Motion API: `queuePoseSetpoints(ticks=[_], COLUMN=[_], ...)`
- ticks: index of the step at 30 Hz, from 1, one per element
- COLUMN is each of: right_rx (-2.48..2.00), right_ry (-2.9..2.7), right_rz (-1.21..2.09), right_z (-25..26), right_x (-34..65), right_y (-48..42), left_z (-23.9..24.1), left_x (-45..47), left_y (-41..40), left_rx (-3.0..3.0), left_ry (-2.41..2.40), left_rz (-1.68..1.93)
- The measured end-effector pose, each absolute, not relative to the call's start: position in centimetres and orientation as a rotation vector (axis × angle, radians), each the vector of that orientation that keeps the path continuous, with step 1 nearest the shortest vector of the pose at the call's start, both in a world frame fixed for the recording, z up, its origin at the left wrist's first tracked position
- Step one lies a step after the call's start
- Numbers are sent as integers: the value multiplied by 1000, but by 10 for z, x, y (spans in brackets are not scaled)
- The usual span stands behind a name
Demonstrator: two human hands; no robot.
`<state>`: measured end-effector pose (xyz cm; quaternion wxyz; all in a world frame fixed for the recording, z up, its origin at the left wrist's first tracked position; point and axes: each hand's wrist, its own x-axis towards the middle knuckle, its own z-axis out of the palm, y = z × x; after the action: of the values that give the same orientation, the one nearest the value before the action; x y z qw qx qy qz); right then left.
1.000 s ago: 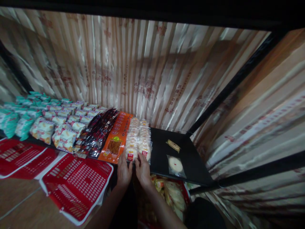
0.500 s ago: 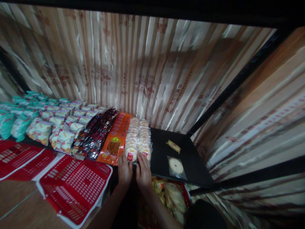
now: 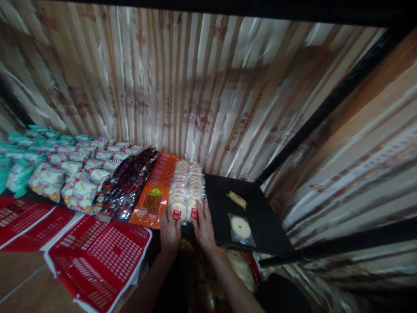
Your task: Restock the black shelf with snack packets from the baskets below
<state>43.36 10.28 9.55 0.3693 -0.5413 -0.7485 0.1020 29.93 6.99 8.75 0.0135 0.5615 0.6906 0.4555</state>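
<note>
Two rows of round white crackers in clear wrappers (image 3: 186, 187) lean one behind another on the black shelf (image 3: 221, 195). At the front of the left row, my left hand (image 3: 170, 230) touches the nearest cracker packet, fingers stretched forward. My right hand (image 3: 203, 226) lies along the right side of the right row, fingers extended and a little apart. Neither hand is wrapped round a packet. Beside my left hand lies an orange snack bag (image 3: 153, 195) with brown sticks pictured on it. To the right are a single wrapped round cracker (image 3: 241, 227) and a small yellow packet (image 3: 237, 199).
Dark shiny packets (image 3: 127, 187), white snack bags (image 3: 80, 191) and green bags (image 3: 21, 176) line the shelf's left. Red baskets (image 3: 97, 256) stand below at left. More packets sit in a box (image 3: 241, 265) under the shelf. Black posts (image 3: 312, 121) frame the right.
My right hand has moved from the front of the right row to its right side. My left hand stays at the front. The view has shifted slightly.
</note>
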Motion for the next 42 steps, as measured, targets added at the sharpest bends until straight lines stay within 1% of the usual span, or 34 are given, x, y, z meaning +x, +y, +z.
queuePoseSetpoints(ticks=[6,13,16,20,25,30,34,42], right_rx=[-1377,-1415,-1474,-1554,-1581,-1616,-1603,-1566], right_ry=[-1948,-1844,-1719,-1538,-1456,-1485,-1485,-1367], right_rz=[308,290,380,584,702,672,617,765], right_z=[93,97,102,106,113,110,105,121], right_x=[433,431,429,425,418,413,412,432], right_y=[104,103,105,120,143,152,152,170], left_z=[80,77,80,89,93,86,84,93], left_x=[302,306,305,302,305,315,318,307], left_y=[76,75,75,86,113,130,131,130], left_rx=[1851,1867,1850,1782,1707,1574,1614,1636], left_ry=[2217,2239,2238,2168,2131,2195,2203,2254], left_rz=[1385,1480,1531,1618,1562,1595,1582,1562])
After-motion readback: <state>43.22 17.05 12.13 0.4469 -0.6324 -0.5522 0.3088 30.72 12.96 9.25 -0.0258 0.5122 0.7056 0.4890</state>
